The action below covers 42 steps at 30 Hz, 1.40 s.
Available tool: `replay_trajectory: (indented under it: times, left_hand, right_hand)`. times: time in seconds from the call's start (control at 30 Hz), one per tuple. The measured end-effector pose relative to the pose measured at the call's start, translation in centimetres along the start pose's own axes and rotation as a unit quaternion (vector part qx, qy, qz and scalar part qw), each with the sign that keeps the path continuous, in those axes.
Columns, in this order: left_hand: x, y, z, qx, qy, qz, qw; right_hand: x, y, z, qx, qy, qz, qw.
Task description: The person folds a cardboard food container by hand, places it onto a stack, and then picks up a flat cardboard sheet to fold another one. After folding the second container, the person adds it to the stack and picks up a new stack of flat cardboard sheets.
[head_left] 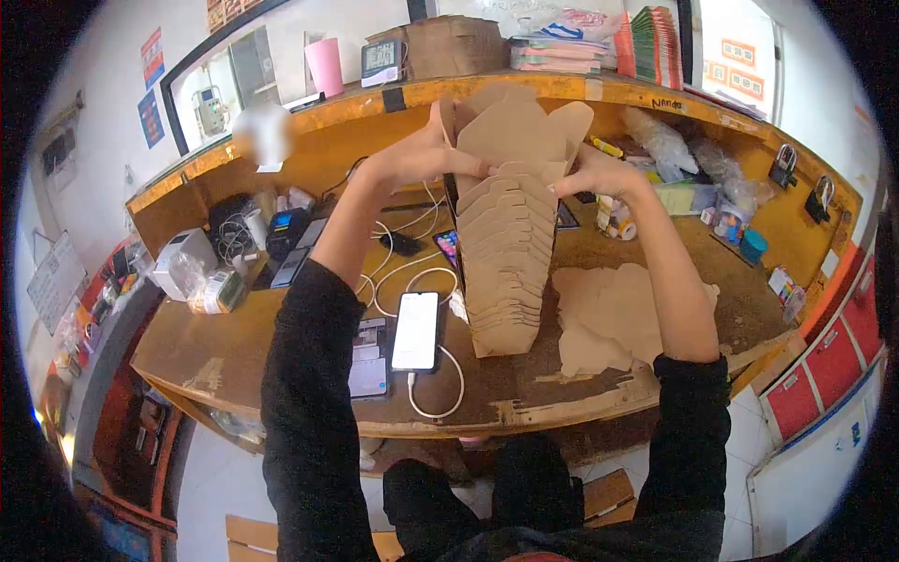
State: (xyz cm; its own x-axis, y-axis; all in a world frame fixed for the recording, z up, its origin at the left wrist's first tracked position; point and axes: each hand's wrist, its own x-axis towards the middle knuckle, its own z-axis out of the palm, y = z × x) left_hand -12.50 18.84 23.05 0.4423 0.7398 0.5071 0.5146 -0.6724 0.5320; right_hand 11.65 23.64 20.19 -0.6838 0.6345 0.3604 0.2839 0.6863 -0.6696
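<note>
A tall stack of nested brown kraft paper food boxes [508, 253] leans over the desk, flaps fanned out one above another. At its far end is an open paper box [506, 126] with its flaps spread. My left hand [426, 155] grips the left side of this box, thumb lying across its near edge. On the other side my right hand [599, 176] holds the box's right wall, with its fingers partly hidden behind the cardboard. Flat brown cardboard pieces [609, 314] lie to the right of the stack, below my right forearm.
A lit white-screen phone [415, 330] with a charging cable lies left of the stack, beside another phone [368, 361]. A white device [184, 262] and cables sit at the left. Tape rolls [615, 220] and plastic bags stand at the right. A raised shelf [365, 101] runs behind.
</note>
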Motion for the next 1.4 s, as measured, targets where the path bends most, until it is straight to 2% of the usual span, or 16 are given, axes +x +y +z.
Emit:
replay_trajectory:
  times: [0.03,0.1,0.27,0.33,0.43,0.53,0.63,0.7,0.77,0.8,0.87,1.03,1.23,1.3,1.4]
  left_hand:
    - [-0.1,0.1,-0.2,0.000,0.000,-0.001,1.000]
    - [0.1,0.3,-0.5,-0.071,-0.025,-0.094,0.993]
    - [0.3,0.4,0.2,-0.048,-0.031,-0.115,0.992]
    - [-0.1,0.4,0.4,-0.036,-0.030,-0.123,0.991]
    - [-0.3,0.8,0.3,-0.068,-0.002,-0.082,0.994]
    - [-0.1,1.1,-0.2,-0.007,-0.025,-0.119,0.993]
    - [-0.2,1.0,-0.2,-0.019,-0.004,-0.094,0.995]
    - [-0.1,0.6,-0.7,-0.026,-0.054,-0.014,0.998]
    - [0.0,-0.2,-1.2,-0.025,-0.063,0.009,0.998]
    - [0.1,-0.2,-1.3,-0.023,-0.071,0.032,0.997]
    - [0.2,-0.1,-1.3,-0.012,-0.072,0.015,0.997]
    - [0.0,0.7,-1.4,-0.023,-0.069,-0.065,0.995]
    - [0.4,0.0,-0.8,0.002,-0.045,-0.001,0.999]
    - [0.2,0.0,-0.8,-0.016,-0.047,0.076,0.996]
    - [0.0,0.1,-1.1,0.015,-0.048,0.072,0.996]
  right_hand:
    - [0.1,0.0,0.0,-0.004,-0.004,-0.007,1.000]
    - [0.1,0.0,0.1,-0.001,0.002,0.002,1.000]
    - [0.3,1.2,-0.4,-0.010,0.024,-0.013,1.000]
    - [0.2,1.1,-0.5,-0.001,0.011,0.013,1.000]
    - [0.3,1.3,0.0,-0.018,0.032,-0.005,0.999]
    - [0.5,1.9,-0.1,-0.044,0.042,-0.004,0.998]
    - [0.1,1.6,0.1,-0.026,0.050,-0.030,0.998]
    - [0.1,0.9,0.0,-0.023,0.034,-0.014,0.999]
    - [0.0,0.8,0.0,-0.020,0.018,0.000,1.000]
    - [0.0,0.9,0.1,-0.020,0.033,-0.020,0.999]
    - [0.1,1.2,0.2,-0.017,0.045,-0.041,0.998]
    - [0.2,1.3,0.1,-0.030,0.046,-0.010,0.998]
    - [0.0,1.3,0.0,-0.016,0.027,-0.016,0.999]
    - [0.3,1.7,0.0,-0.028,0.020,-0.011,0.999]
    - [0.7,2.2,0.0,-0.062,0.025,-0.004,0.998]
